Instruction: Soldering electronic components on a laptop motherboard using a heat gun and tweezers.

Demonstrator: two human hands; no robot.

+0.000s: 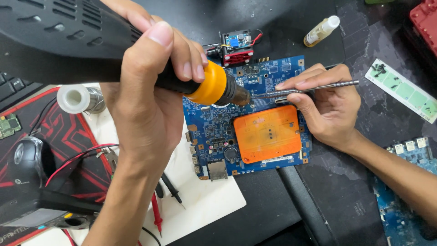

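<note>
From the head camera, the left hand (150, 86) is clenched around the black handle of a hot-air gun (207, 84), whose orange collar and dark metal nozzle point right and down at the blue circuit board (214, 132). The nozzle tip sits just above the board's far middle, close to the tip of the tweezers (314, 87). The right hand (325, 107) grasps those metal tweezers between thumb and fingers, its heel resting at the board's right edge.

An orange heat-shield patch (267, 133) covers the board's right half, its far edge just near of the nozzle. The board's left part lies on a white mat (205, 200); its right part overhangs onto the dark bench.

Open room lies on the bench near of the board and to its right. To the left, a solder spool (75, 98), red and black probe leads (159, 200) and a mouse (25, 159) crowd the space. Far of the board stand a small red-framed module (236, 45) and a small bottle (321, 31).
</note>
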